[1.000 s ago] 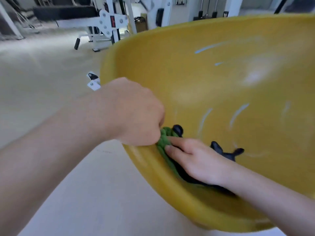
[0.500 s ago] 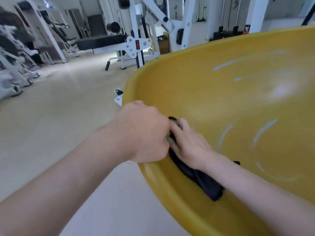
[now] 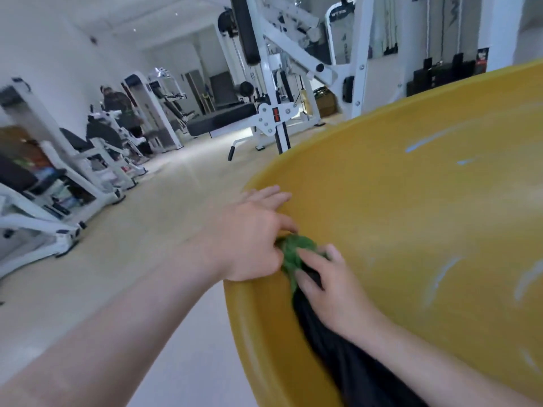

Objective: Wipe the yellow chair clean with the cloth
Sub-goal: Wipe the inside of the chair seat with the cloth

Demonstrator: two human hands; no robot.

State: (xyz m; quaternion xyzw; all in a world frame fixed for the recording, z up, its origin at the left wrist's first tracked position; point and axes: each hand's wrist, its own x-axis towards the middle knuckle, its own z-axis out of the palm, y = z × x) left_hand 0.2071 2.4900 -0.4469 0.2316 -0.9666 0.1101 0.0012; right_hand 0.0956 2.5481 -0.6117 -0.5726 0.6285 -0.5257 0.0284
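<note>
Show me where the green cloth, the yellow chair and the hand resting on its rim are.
green cloth (image 3: pixel 296 249), head view, on the bunched green part between the two hands.
yellow chair (image 3: pixel 411 218), head view, on the bare inner surface of the shell.
left hand (image 3: pixel 249 239), head view, on the back of the hand.

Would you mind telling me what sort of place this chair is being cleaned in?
Most likely a gym. A white weight machine with a black padded bench stands behind the yellow chair, and more white exercise machines line the left wall on an open floor.
</note>
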